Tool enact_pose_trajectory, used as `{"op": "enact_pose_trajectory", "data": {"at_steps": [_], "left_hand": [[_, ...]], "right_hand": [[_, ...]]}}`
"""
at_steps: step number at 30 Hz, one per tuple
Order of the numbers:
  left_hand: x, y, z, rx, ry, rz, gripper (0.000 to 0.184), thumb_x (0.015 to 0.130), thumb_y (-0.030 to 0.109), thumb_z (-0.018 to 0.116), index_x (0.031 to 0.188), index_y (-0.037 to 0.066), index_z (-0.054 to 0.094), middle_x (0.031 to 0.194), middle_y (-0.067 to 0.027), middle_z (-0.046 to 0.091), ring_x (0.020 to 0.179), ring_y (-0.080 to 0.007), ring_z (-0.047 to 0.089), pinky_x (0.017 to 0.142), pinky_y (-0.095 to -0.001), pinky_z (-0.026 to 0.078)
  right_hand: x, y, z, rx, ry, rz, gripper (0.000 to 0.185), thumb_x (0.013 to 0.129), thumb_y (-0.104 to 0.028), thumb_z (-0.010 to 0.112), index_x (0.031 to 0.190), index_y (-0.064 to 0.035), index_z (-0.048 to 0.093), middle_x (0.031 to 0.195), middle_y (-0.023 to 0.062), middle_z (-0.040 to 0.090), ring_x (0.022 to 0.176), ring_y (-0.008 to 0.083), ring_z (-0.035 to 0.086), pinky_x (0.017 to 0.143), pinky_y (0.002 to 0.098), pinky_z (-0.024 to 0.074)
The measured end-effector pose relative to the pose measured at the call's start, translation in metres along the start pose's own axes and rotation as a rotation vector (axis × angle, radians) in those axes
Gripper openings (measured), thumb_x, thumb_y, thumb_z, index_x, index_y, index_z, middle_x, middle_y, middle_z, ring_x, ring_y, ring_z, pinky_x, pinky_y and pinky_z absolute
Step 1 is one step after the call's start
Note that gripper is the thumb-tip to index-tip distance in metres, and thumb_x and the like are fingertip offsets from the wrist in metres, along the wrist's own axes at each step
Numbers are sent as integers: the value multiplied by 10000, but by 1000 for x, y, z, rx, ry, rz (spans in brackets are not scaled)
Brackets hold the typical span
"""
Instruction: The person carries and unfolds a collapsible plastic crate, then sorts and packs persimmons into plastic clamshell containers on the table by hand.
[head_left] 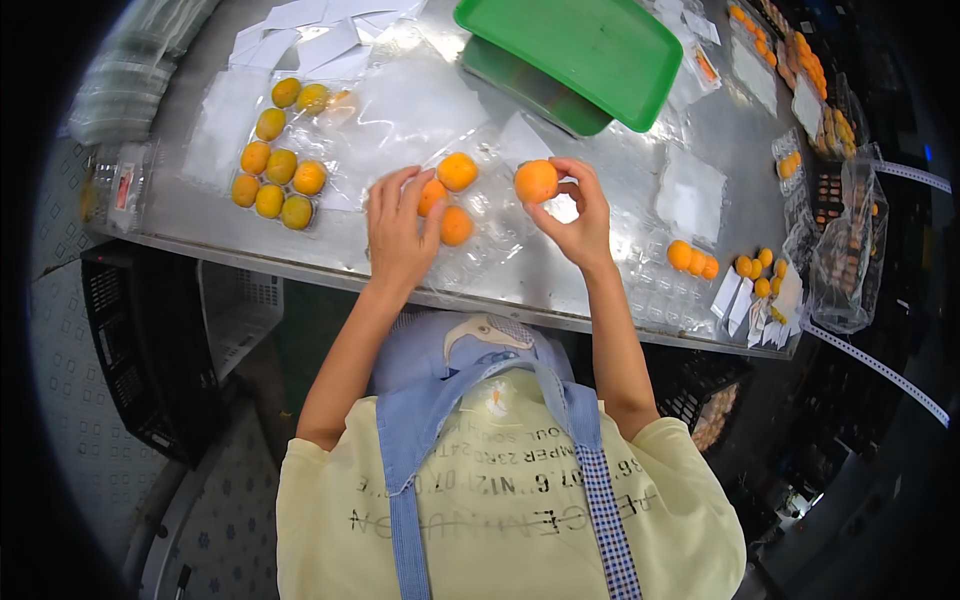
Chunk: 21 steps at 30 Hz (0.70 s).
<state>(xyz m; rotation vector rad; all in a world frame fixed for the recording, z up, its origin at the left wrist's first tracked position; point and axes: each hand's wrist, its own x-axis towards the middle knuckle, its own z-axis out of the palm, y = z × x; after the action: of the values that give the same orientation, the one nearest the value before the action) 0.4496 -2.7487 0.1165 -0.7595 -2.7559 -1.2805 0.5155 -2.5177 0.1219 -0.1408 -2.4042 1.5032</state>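
Note:
Between the thumb and fingers of my right hand (578,218) is an orange apricot (536,181), lifted above the metal table. My left hand (398,228) lies over a clear plastic tray (487,243), its thumb and fingers around another apricot (431,196). Two more apricots, an upper one (457,172) and a lower one (456,226), sit in the tray just right of that hand. Further left, a second clear tray (318,211) holds several yellower apricots (282,166).
A green tray (590,50) rests at the back of the metal table (400,150). White paper slips (328,45) lie at the back left, near stacked plastic trays (135,70). Three apricots (692,259) sit at the right. A black crate (140,350) stands below the table's left edge.

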Motion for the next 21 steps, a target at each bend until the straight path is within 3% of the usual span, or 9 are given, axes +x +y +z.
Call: {"op": "enact_pose_trajectory", "data": {"at_steps": [1, 2, 5, 8, 11, 14, 21], "left_hand": [[1, 15, 1, -178, -21, -46, 371, 851, 134, 586, 1210, 52, 541, 1189, -142, 535, 1137, -311, 492, 966, -430, 390], [1, 36, 3, -443, -139, -191, 392, 838, 76, 611, 1220, 41, 533, 1164, -123, 560, 1005, -245, 578, 847, -317, 468], [-1, 82, 27, -968, -207, -337, 396, 858, 91, 618, 1237, 26, 524, 1179, -100, 568, 959, -169, 599, 817, -274, 479], [0, 110, 50, -1155, -284, -345, 419, 868, 85, 617, 1265, 5, 508, 1181, -96, 577, 947, -149, 610, 824, -263, 485], [-4, 124, 66, -1123, -333, -449, 424, 884, 105, 605, 1280, -3, 499, 1157, -111, 591, 964, -158, 615, 848, -282, 492], [-11, 140, 81, -1352, -351, -726, 411, 915, 166, 564, 1275, -21, 497, 1139, -128, 603, 989, -187, 616, 874, -319, 499], [-27, 171, 116, -1419, -396, -834, 434, 968, 257, 456, 1275, -48, 476, 1150, -155, 598, 1026, -248, 618, 897, -376, 501]], "right_hand": [[-6, -6, -7, 10, 2, -40, 589, 670, -6, 768, 1194, -20, 500, 1141, 95, 499, 1009, 182, 541, 773, 272, 489], [-12, -11, -15, 15, -24, -51, 583, 662, 24, 762, 1183, -18, 504, 1180, 118, 473, 1043, 202, 541, 794, 286, 496], [-27, -20, -31, 86, 31, -58, 541, 630, -20, 783, 1125, -41, 565, 1127, 113, 541, 978, 219, 569, 745, 301, 515], [-41, -24, -48, 144, 18, -78, 544, 637, -22, 783, 1136, -35, 568, 1134, 126, 534, 987, 234, 566, 743, 303, 523], [-56, -16, -67, 134, 3, -53, 558, 651, -26, 786, 1158, -31, 554, 1150, 124, 515, 987, 217, 564, 738, 290, 520], [-70, -8, -85, 126, -41, -7, 586, 665, -25, 788, 1193, -32, 533, 1176, 113, 483, 976, 183, 560, 723, 261, 509], [-95, 10, -126, 117, -89, 66, 542, 676, -67, 789, 1173, -29, 575, 1133, 99, 519, 921, 162, 565, 671, 242, 491]]}}
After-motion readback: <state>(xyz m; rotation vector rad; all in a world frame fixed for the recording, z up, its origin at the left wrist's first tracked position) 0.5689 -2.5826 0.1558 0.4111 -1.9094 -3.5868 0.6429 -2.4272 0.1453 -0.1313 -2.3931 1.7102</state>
